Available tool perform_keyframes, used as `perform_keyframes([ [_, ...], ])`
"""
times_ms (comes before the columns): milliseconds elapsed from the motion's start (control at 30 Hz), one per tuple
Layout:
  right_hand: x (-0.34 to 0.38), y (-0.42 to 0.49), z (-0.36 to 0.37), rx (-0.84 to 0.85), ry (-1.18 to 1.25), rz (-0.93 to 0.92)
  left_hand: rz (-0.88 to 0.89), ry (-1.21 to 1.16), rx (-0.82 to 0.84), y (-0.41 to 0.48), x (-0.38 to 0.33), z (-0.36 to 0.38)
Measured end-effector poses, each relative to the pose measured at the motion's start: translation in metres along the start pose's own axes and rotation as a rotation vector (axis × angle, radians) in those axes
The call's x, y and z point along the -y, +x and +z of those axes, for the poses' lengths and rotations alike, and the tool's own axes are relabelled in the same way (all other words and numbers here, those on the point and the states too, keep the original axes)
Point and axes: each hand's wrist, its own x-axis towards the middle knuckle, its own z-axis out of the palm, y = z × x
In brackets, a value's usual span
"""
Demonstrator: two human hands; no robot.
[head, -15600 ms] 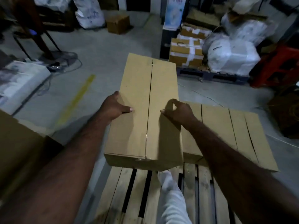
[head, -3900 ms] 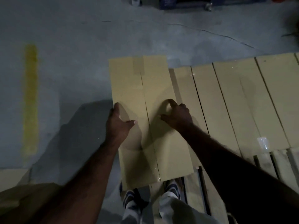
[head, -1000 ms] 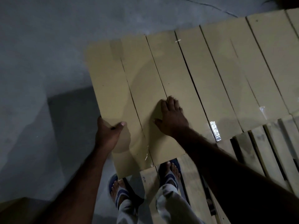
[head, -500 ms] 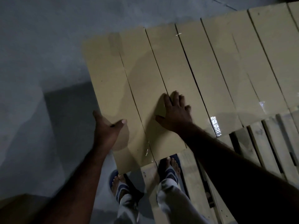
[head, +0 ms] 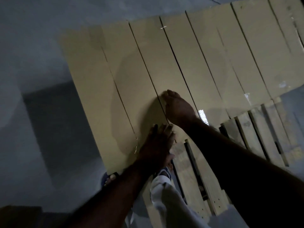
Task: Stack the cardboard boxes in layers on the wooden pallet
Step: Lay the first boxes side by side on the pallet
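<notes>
Left hand (head: 158, 142) is laid flat, fingers straight, on leftmost cardboard box (head: 92, 88) at pallet's (head: 242, 127) left edge. Right hand (head: 178, 107) is seen curled at the box gap; a grip cannot be told.

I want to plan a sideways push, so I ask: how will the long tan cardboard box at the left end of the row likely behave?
The long tan cardboard box lies flat on its broad face, so it probably slides, not tips. Its top looks level under the flat left hand, so it seems stiff.
</notes>
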Motion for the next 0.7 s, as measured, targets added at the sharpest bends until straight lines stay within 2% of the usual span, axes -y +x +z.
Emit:
perform_keyframes([
  [100, -0.014, -0.007, 0.011, 0.011, -0.03, -0.065, 0.082, 0.051, 0.081, 0.023, -0.006, 0.019],
  [300, -0.023, -0.011, 0.031, 0.006, -0.152, -0.085, 0.143, 0.15, -0.014, 0.031, -0.006, 0.024],
  [433, -0.021, -0.01, 0.032, 0.021, -0.154, -0.078, 0.146, 0.035, -0.081, 0.034, -0.007, 0.007],
  [500, -0.017, -0.012, 0.022, 0.034, -0.099, -0.048, 0.089, -0.045, -0.085, 0.036, -0.002, -0.011],
  [567, -0.011, -0.019, 0.004, -0.004, 0.008, 0.009, -0.052, -0.153, -0.047, 0.041, 0.006, -0.036],
  [633, -0.008, -0.026, -0.016, -0.066, 0.09, 0.065, -0.165, -0.095, 0.043, 0.048, 0.02, -0.064],
  [700, -0.005, -0.036, -0.035, -0.089, 0.089, 0.101, -0.201, -0.052, 0.108, 0.055, 0.028, -0.095],
])
